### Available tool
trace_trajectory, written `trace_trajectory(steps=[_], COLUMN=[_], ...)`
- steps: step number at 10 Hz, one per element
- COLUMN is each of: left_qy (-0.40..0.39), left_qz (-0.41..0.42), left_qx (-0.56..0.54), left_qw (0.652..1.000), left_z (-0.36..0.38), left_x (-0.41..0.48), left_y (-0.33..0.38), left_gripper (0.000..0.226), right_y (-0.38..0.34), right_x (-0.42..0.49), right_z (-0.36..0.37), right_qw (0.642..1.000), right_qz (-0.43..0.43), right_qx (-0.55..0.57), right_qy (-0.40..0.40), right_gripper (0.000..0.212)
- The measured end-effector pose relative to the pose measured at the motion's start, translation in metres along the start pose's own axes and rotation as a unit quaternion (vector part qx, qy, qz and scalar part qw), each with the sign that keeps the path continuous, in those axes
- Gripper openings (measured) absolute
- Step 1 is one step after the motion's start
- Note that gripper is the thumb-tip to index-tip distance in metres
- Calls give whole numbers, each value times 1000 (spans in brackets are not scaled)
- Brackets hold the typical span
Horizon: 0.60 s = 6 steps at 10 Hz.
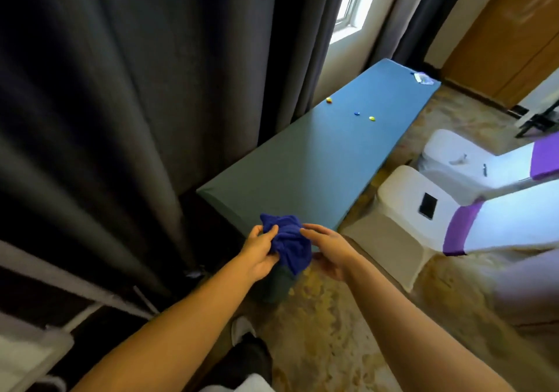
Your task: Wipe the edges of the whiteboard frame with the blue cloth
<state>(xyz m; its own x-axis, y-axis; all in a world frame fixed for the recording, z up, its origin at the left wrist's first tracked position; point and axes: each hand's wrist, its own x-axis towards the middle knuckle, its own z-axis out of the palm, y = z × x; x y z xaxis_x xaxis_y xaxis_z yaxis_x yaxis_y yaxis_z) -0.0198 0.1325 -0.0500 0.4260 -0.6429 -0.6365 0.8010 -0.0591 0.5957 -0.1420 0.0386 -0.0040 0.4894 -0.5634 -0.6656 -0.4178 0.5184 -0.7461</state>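
Observation:
A crumpled blue cloth (289,242) hangs bunched over the near corner of a long table covered in blue-green fabric (314,161). My left hand (258,254) grips the cloth's left side with fingers curled into it. My right hand (328,248) is at the cloth's right side, fingers stretched toward it and touching its edge. A white frame with a pale panel (27,352), possibly the whiteboard and its stand, shows at the lower left, well apart from both hands.
Dark curtains (121,104) hang along the left. Small yellow and blue pieces (357,114) lie far down the table. Two white-covered chairs with purple bands (429,228) stand to the right, one with a phone (427,205) on its seat. Patterned carpet lies below.

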Motion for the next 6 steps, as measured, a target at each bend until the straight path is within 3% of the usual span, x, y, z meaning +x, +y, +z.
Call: trace_trajectory(steps=[2, 3, 4, 5, 6], left_qy=[66, 112, 167, 222, 278], left_qz=[-31, -59, -85, -98, -105], left_qx=[-32, 0, 45, 62, 87], left_qw=[997, 992, 981, 968, 951], left_z=[40, 42, 41, 45, 54], left_x=[88, 116, 138, 145, 138], left_y=[17, 17, 11, 8, 14], left_gripper=[4, 20, 34, 19, 19], right_y=[-68, -75, -82, -85, -112], right_x=[102, 143, 182, 211, 217], right_z=[-26, -24, -25, -29, -33], right_qw=[998, 991, 975, 954, 912], right_qz=[19, 24, 39, 73, 107], right_qx=[-54, -134, -211, -271, -355], right_qy=[-9, -19, -55, -106, -174], right_gripper=[31, 38, 42, 43, 36])
